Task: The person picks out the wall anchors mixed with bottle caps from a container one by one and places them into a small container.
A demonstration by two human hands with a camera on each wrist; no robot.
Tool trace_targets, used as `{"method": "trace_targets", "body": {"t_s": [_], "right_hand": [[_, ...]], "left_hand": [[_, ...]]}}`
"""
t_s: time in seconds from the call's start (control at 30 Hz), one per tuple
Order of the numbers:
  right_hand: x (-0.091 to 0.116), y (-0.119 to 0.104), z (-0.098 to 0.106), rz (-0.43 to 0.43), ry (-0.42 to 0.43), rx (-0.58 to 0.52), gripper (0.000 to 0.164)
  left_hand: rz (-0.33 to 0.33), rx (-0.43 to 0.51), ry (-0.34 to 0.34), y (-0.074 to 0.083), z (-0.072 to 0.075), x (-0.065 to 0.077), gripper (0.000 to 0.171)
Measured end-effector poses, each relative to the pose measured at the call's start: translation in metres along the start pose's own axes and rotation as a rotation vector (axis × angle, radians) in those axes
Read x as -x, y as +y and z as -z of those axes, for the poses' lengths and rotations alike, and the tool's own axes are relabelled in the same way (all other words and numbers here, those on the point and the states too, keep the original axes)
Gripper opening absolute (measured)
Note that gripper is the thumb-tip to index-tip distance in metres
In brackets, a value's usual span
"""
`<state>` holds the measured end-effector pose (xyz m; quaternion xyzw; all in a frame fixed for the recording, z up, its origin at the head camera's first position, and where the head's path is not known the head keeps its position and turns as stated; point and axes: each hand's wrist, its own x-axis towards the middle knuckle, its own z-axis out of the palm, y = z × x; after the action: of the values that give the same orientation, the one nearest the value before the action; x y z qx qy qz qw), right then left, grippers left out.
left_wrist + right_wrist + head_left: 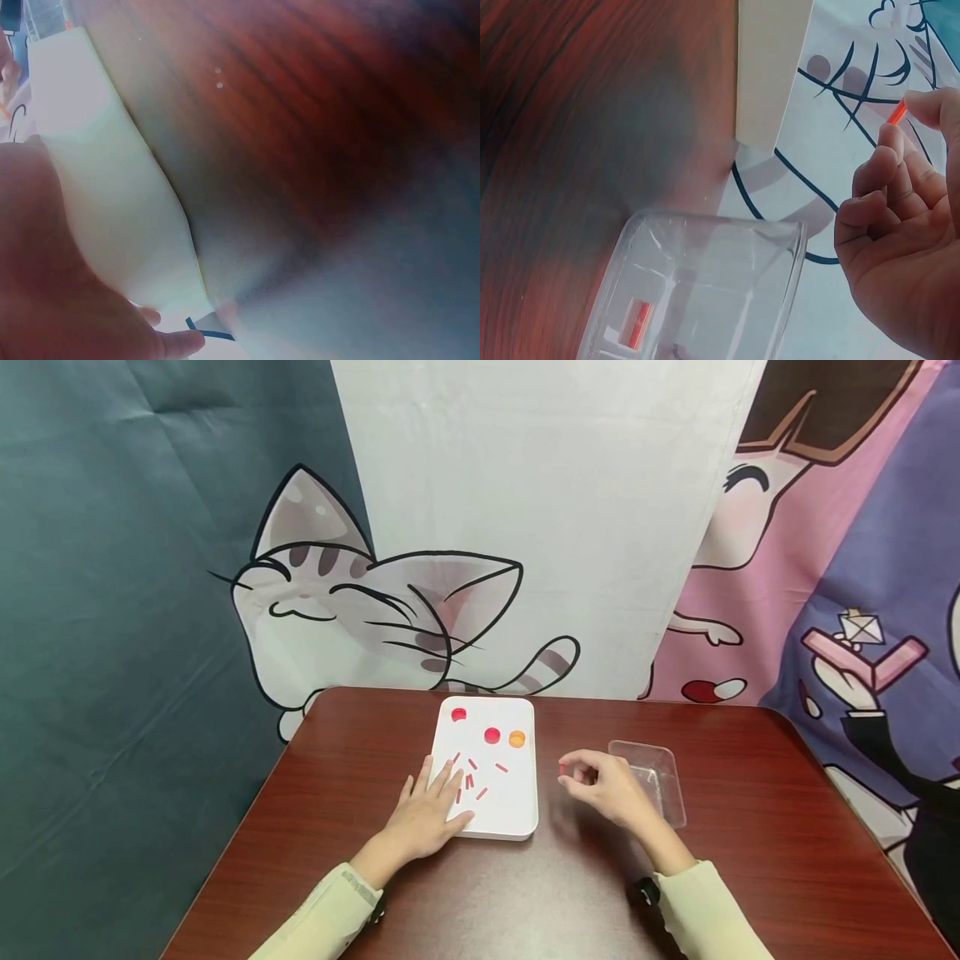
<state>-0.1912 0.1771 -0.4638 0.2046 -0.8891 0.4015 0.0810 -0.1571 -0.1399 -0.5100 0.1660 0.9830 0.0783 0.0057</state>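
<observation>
On the desk [765,827], one white tray [504,818] holds two red caps [492,736], one orange cap [517,739] and at least seven thin red sticks [482,793]; the left hand [422,817] lies over its left edge, fingers spread, grasping nothing. The right hand [617,789] pinches another stick [562,769] right of the tray, beside one clear box [676,781]. Only the right wrist view shows a single red piece [640,325] inside that box.

I count one tray [512,806], one clear box [663,775], two red caps [492,735] and one orange cap [517,740]. I can see nine red sticks [502,767], seven on the tray.
</observation>
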Motion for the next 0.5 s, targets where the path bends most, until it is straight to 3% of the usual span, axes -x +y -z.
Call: {"method": "trace_targets", "body": {"t_s": [0.5], "right_hand": [[0.0059, 0.0088, 0.0108, -0.029, -0.001, 0.046, 0.017]], "left_hand": [[-0.007, 0.001, -0.007, -0.0001, 0.0015, 0.0, 0.077]]}}
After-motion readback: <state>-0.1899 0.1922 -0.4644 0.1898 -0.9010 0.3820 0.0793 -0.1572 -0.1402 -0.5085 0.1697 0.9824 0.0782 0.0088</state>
